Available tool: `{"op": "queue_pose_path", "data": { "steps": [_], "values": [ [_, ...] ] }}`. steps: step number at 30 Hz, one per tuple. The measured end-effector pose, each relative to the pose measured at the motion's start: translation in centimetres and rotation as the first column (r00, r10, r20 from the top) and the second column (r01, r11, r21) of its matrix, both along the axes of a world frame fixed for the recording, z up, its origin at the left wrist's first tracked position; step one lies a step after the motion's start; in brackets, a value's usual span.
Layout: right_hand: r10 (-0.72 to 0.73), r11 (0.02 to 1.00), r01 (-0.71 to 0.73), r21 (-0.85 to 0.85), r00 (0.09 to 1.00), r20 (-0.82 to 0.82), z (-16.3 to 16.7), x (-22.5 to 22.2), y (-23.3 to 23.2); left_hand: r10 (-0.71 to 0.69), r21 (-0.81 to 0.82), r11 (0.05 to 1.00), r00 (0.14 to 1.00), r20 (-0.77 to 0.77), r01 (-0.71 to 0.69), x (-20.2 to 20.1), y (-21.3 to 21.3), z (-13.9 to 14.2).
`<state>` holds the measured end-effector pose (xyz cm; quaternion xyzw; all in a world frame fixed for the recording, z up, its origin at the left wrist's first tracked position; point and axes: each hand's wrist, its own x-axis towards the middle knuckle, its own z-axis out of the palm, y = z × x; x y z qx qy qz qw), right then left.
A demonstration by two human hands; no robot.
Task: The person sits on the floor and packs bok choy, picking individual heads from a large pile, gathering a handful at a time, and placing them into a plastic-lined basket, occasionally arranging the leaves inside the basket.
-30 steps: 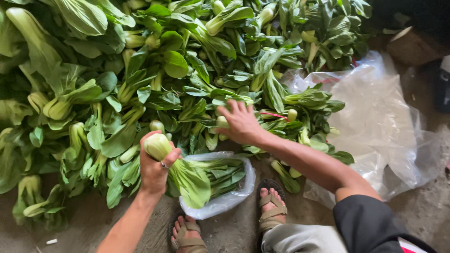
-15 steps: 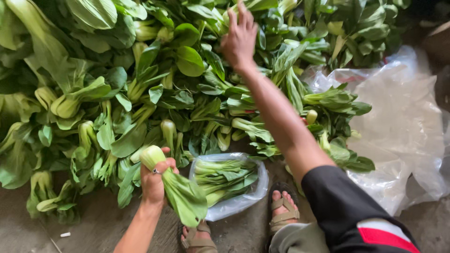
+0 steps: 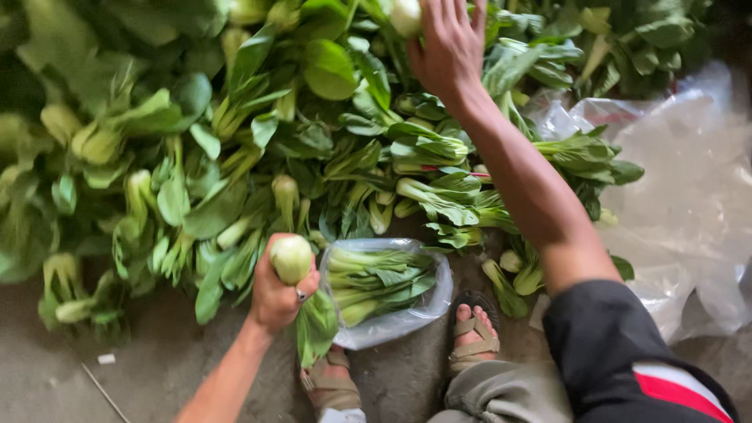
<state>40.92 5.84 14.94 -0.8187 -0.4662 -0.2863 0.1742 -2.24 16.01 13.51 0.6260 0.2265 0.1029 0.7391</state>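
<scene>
My left hand (image 3: 276, 294) grips a bok choy (image 3: 291, 259) by its pale base, leaves hanging down toward my left foot. Just right of it lies a clear plastic bag (image 3: 407, 309) holding several bok choy (image 3: 376, 282). My right hand (image 3: 446, 47) reaches far up into the big pile of bok choy (image 3: 235, 133) and closes around a pale stalk (image 3: 406, 16) at the top edge of the view. My right arm crosses over the greens.
The bok choy pile covers the ground from the left to the upper right. Crumpled clear plastic sheeting (image 3: 689, 204) lies on the right. My sandalled feet (image 3: 474, 333) rest on bare concrete below the bag.
My right hand has stretched from the near edge of the pile up to its far part and taken hold of a stalk. My left hand has kept its bok choy, shifting slightly.
</scene>
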Motion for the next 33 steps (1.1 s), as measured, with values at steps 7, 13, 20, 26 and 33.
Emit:
{"op": "queue_pose_path", "data": {
  "steps": [7,13,20,26,33],
  "values": [
    [0.431,0.897,-0.006,0.442,0.231,-0.872,0.6,-20.2,-6.9,-0.023,0.136,0.991,0.982,0.187,-0.002,2.4,-3.5,3.0],
    [0.691,0.723,0.095,0.684,-0.076,-0.719,0.4,-28.2,-10.6,-0.012,0.204,0.978,0.972,0.235,-0.037,5.0,-7.6,4.8],
    [0.694,0.72,0.109,0.685,-0.115,-0.711,1.6,-29.9,-12.0,-0.053,0.424,0.902,0.954,0.294,-0.081,4.8,-8.8,6.1],
    [0.72,0.691,0.06,0.72,0.035,-0.694,2.5,-30.7,-11.9,-0.015,0.424,0.899,0.957,0.289,-0.113,4.6,-9.1,6.7],
    [0.781,0.619,-0.117,0.777,-0.012,-0.624,4.2,-30.5,-10.7,0.123,0.371,0.899,0.945,0.303,-0.235,3.9,-9.5,4.2]
  ]
}}
